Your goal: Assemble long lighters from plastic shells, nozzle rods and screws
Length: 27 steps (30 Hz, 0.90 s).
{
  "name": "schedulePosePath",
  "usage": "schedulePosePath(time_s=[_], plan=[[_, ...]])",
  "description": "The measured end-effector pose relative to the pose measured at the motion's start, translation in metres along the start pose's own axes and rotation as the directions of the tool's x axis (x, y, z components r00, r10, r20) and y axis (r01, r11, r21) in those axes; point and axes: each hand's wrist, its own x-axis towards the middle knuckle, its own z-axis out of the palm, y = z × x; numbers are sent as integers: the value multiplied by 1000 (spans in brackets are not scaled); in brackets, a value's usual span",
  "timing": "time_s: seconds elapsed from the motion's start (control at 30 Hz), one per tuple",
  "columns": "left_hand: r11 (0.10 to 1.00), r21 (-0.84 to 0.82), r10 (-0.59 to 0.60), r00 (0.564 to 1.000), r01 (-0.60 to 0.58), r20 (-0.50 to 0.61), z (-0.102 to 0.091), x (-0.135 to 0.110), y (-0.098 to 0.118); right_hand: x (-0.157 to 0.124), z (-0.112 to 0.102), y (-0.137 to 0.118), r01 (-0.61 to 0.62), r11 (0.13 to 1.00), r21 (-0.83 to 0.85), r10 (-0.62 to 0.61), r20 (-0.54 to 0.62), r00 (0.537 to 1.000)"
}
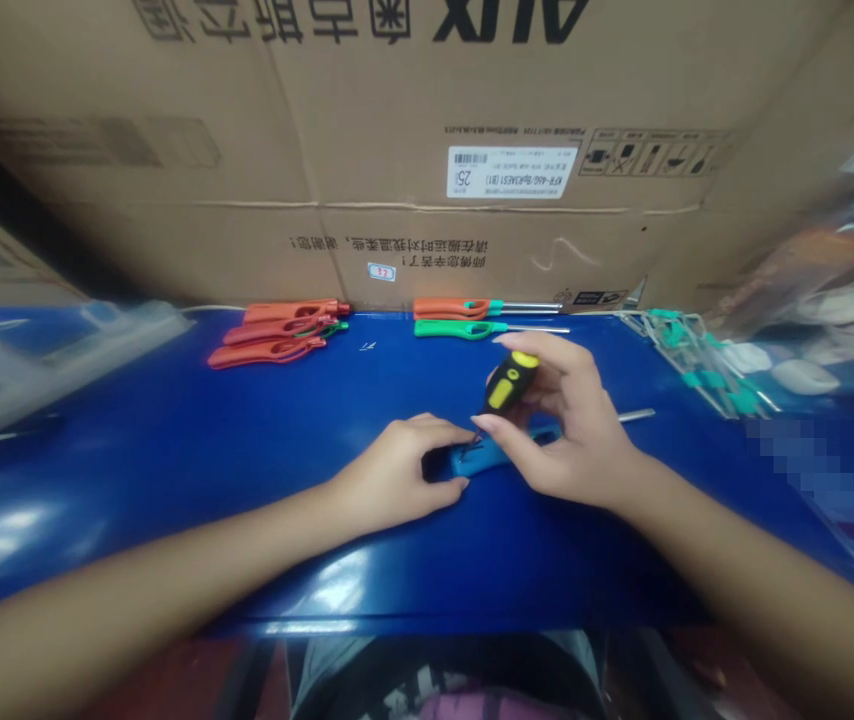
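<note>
My right hand (573,425) is wrapped round a short black-and-yellow screwdriver (509,385), tilted with its tip end down. Beneath it lies a blue long-nosed lighter (481,457), its metal tube pointing right from behind my right hand. At the lighter's left end, my left hand (393,470) pinches the handle between thumb and forefinger. The screwdriver's tip is close to that end; whether it touches is too small to tell. My right fingers partly cover the lighter's middle.
Several red lighter handles (269,352) lie at the back left. An orange lighter (446,309) and a green lighter (453,328) with metal tubes lie at the back. Metal tubes with teal parts (697,360) are piled right. A big cardboard box (247,150) walls off the blue table (194,430).
</note>
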Motion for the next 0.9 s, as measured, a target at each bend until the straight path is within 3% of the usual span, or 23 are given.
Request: schedulePosePath(time_s=[0.17, 0.33, 0.43, 0.6, 0.8, 0.9], plan=[[997, -29, 75, 997, -75, 16, 0, -3, -10, 1, 2, 4, -19, 995, -100, 12, -69, 998], [994, -33, 105, 994, -104, 27, -1, -3, -12, -1, 7, 2, -87, 993, 80, 90, -30, 995], [993, -32, 111, 993, -110, 35, -1, -4, -12, -2, 9, -1, -40, 997, 71, 43, -29, 999], [993, -48, 107, 993, -105, 57, -2, -4, -11, 0, 3, -8, -67, 991, 114, 62, 48, 997], [992, -29, 124, 991, -123, 40, -1, -4, -13, 0, 1, -6, -18, 997, -81, 11, -78, 997], [993, -36, 117, 992, -116, 47, -1, -4, -13, 1, 1, -5, -101, 993, 53, 103, -24, 994]])
